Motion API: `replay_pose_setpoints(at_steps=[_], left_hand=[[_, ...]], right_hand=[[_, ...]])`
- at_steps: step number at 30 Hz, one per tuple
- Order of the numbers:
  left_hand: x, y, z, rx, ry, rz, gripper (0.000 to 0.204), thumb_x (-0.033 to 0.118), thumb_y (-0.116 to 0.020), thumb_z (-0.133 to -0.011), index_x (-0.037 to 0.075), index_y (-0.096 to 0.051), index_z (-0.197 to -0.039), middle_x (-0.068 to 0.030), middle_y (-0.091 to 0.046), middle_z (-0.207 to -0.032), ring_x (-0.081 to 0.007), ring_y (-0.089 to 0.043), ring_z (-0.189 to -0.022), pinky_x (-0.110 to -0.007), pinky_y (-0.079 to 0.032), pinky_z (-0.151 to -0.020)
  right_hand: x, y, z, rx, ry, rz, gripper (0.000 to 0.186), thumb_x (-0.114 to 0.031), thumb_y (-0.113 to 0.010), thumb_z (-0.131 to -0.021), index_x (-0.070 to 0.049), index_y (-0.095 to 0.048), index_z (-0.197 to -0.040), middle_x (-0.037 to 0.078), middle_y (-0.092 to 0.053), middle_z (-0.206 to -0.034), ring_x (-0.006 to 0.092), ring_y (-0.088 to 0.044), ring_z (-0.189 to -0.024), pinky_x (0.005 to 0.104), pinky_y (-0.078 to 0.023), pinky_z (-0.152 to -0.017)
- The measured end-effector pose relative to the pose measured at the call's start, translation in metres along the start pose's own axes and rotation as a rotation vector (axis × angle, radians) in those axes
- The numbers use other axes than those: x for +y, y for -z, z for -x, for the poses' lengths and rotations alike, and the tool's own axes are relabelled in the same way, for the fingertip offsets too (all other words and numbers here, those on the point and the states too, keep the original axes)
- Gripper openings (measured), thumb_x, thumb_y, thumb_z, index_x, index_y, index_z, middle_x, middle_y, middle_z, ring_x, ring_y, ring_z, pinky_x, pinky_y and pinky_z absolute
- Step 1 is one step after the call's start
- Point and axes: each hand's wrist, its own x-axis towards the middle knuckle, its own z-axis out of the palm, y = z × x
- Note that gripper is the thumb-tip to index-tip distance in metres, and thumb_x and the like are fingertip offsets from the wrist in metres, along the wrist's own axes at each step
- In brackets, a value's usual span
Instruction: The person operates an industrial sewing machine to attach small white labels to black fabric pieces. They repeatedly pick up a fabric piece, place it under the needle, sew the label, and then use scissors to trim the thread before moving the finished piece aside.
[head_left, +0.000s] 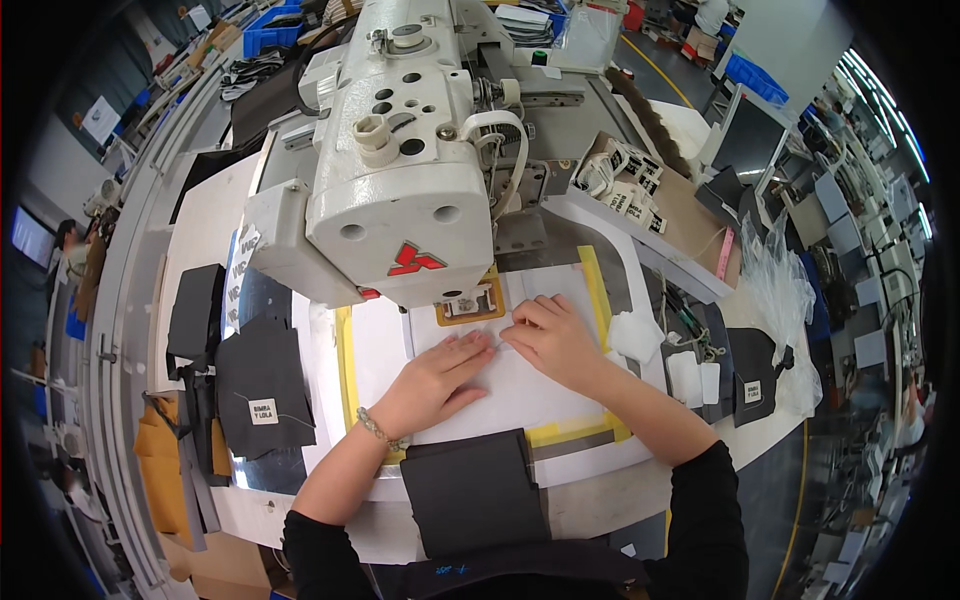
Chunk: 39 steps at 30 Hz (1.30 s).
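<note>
Left hand [436, 375] and right hand [553, 338] both flat, fingers spread, gripping nothing; pressing white template sheet [520, 385] just below sewing machine [400, 170] head; dark fabric piece [472, 490] lies nearer body

Both forearms are extended forward from the lower edge, sleeves pushed back. The left hand [437, 378] is laid flat, fingers stretched (a bracelet is worn at the wrist). The right hand [553, 340] is pressed down just beside it, fingers bent.

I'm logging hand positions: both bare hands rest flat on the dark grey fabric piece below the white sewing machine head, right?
Not quite. In the head view, the left hand and right hand press on the white sheet below the white sewing machine head; the dark grey fabric piece lies untouched nearer the person.
</note>
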Motion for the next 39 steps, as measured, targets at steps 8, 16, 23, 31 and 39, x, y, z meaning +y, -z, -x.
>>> replay_pose_setpoints(at_steps=[8,16,23,31,39], left_hand=[[0.000,-0.002,0.002,0.014,0.020,-0.190,0.067,0.034,-0.072,-0.081,0.004,-0.049,-0.137,-0.0186,-0.049,-0.138,-0.0345,-0.049,-0.128,-0.046,-0.039,-0.109],[-0.002,0.000,0.001,-0.053,0.183,-0.275,0.078,0.044,-0.070,-0.082,0.003,-0.042,-0.142,-0.0203,-0.045,-0.141,-0.0391,-0.044,-0.130,-0.048,-0.033,-0.112],[0.012,-0.008,0.004,0.188,0.118,-0.465,0.053,0.032,-0.072,-0.081,0.001,-0.059,-0.122,-0.0172,-0.062,-0.120,-0.0316,-0.060,-0.114,-0.043,-0.048,-0.097],[0.017,-0.010,0.004,0.274,0.010,-0.453,0.041,0.022,-0.077,-0.075,0.003,-0.066,-0.110,-0.0134,-0.067,-0.112,-0.0271,-0.066,-0.103,-0.038,-0.053,-0.084],[0.019,-0.003,-0.011,0.223,0.021,-0.508,0.062,0.037,-0.074,-0.078,0.002,-0.056,-0.126,-0.0191,-0.056,-0.129,-0.0325,-0.055,-0.120,-0.046,-0.045,-0.099]], right_hand=[[-0.006,0.008,-0.002,-0.083,-0.069,0.015,0.030,-0.029,-0.075,-0.077,-0.013,-0.072,-0.102,0.004,-0.054,-0.098,0.0223,-0.051,-0.091,0.0373,-0.038,-0.079],[-0.018,0.004,0.001,-0.141,-0.119,0.174,0.043,-0.038,-0.070,-0.082,-0.015,-0.065,-0.118,0.008,-0.050,-0.110,0.0251,-0.047,-0.099,0.0394,-0.037,-0.082],[-0.021,-0.007,0.006,-0.112,-0.119,0.233,0.044,-0.036,-0.068,-0.083,-0.013,-0.063,-0.120,0.008,-0.050,-0.111,0.0255,-0.047,-0.099,0.0388,-0.036,-0.081],[-0.018,-0.008,0.004,-0.110,-0.109,0.268,0.041,-0.034,-0.067,-0.083,-0.014,-0.063,-0.119,0.009,-0.050,-0.109,0.0254,-0.047,-0.097,0.0387,-0.035,-0.079],[-0.017,-0.010,0.004,-0.094,-0.107,0.243,0.036,-0.034,-0.068,-0.082,-0.013,-0.063,-0.111,0.009,-0.050,-0.105,0.0250,-0.048,-0.096,0.0387,-0.036,-0.078]])
